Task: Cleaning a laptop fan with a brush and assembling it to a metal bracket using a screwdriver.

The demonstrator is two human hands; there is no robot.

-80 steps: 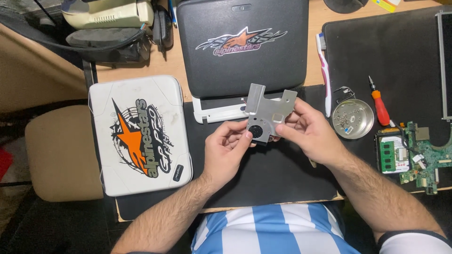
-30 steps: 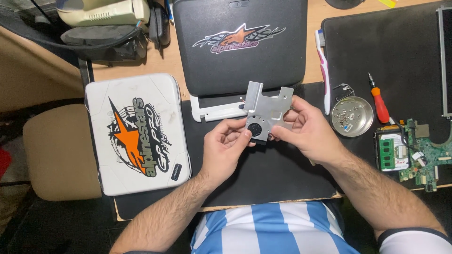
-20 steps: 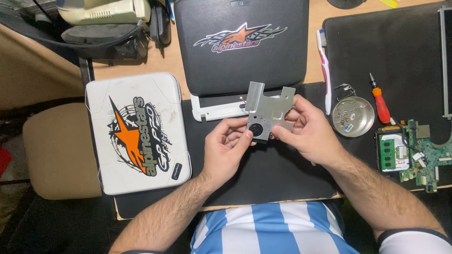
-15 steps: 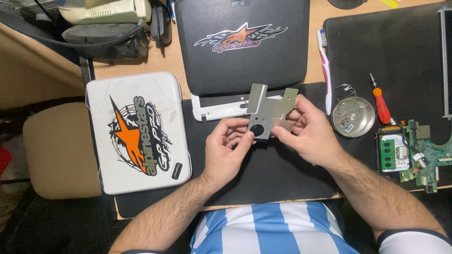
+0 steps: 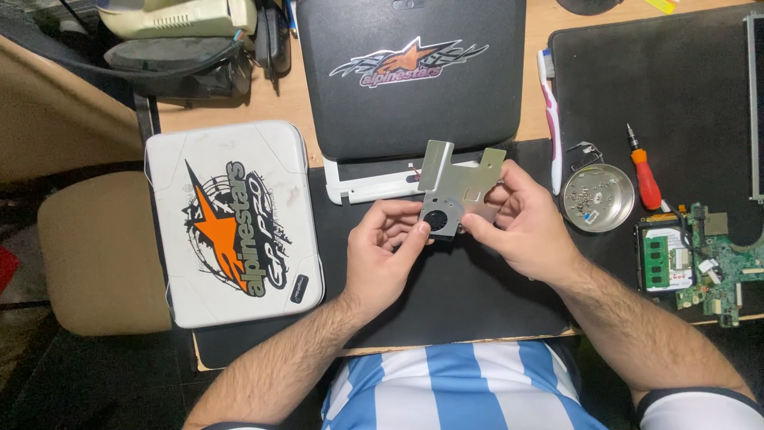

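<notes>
1. Both hands hold a grey metal plate with a small round fan [image 5: 458,191] above the black mat [image 5: 461,295], just as before; it has barely shifted.
2. The left hand [image 5: 382,259] is closed on the fan corner, its thumb tip against the fan's edge.
3. The right hand [image 5: 521,227] pinches the plate's right side, fingers curled behind it.
4. Compared with earlier, the plate seems tilted a touch more, though the change is slight.
5. The white case [image 5: 231,223], screw dish [image 5: 598,197] and orange screwdriver [image 5: 643,171] lie unmoved.
</notes>
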